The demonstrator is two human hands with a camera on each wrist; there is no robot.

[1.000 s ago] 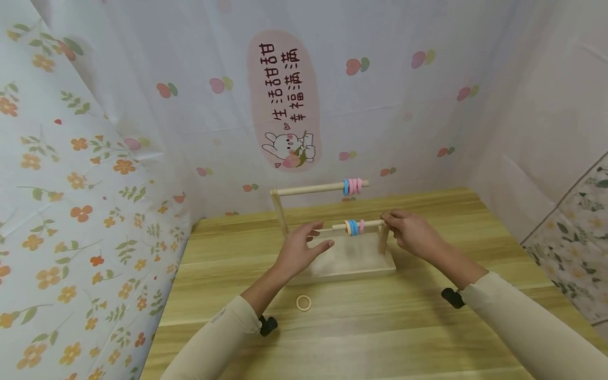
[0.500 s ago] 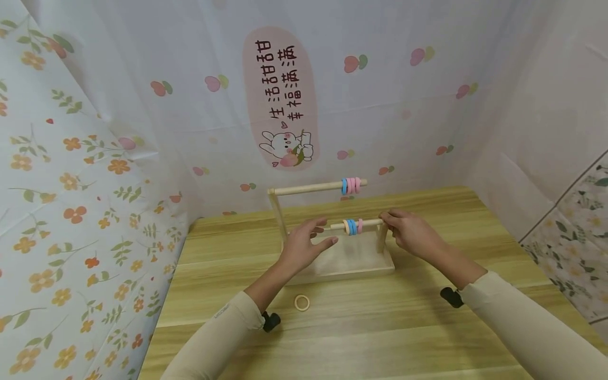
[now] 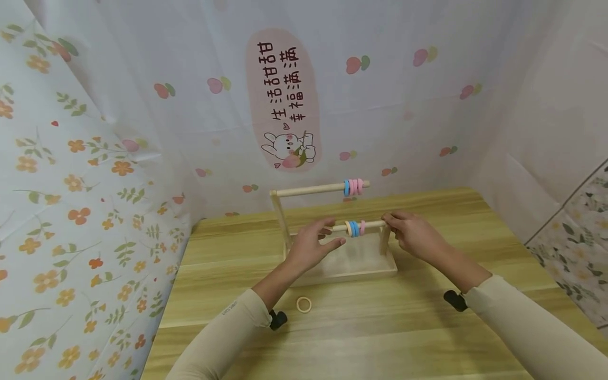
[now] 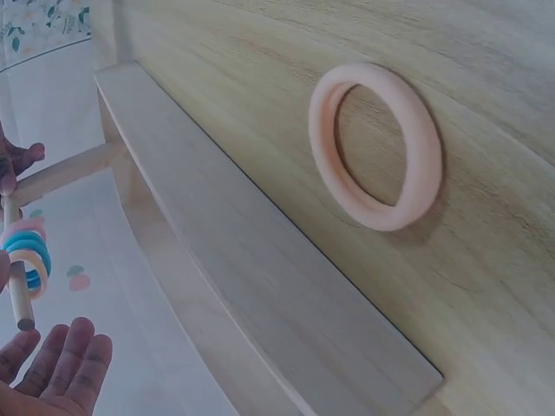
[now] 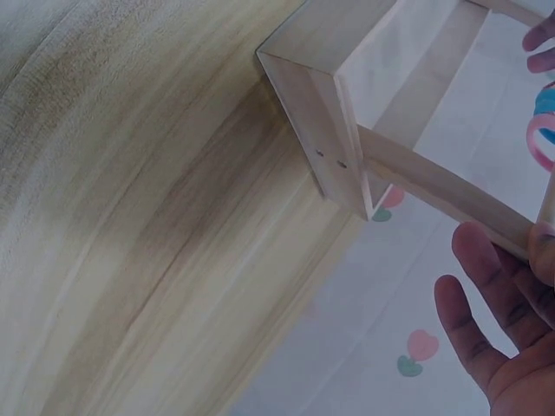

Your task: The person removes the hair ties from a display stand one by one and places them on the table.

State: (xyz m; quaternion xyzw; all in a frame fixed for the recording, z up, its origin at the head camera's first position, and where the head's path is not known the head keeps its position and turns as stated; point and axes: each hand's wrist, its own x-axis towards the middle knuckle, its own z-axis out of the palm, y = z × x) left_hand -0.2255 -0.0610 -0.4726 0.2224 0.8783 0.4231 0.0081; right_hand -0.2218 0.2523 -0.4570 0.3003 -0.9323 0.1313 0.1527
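A wooden rack (image 3: 280, 219) with a tray-like base holds two horizontal rods. Three rings, a natural-coloured wooden ring (image 4: 33, 270), blue rings (image 3: 353, 228) and a pink ring (image 3: 362, 227), hang on the lower rod (image 3: 372, 225). My left hand (image 3: 311, 245) is around that rod's free left end, thumb and fingers spread, close beside the natural ring. With thumb and fingers, my right hand (image 3: 413, 232) grips the top of the right post (image 5: 451, 186), where the lower rod joins. Part of the right hand runs out of the right wrist view.
The upper rod (image 3: 311, 189) carries a blue ring (image 3: 347, 187) and pink rings (image 3: 356, 187) near its right end. A loose wooden ring (image 3: 304, 304) lies on the table (image 3: 361, 338) in front of the rack. A patterned cloth (image 3: 380, 105) hangs behind.
My left hand has moved right, toward the free end of the lower rod and its rings. The right hand stays at the post's top.
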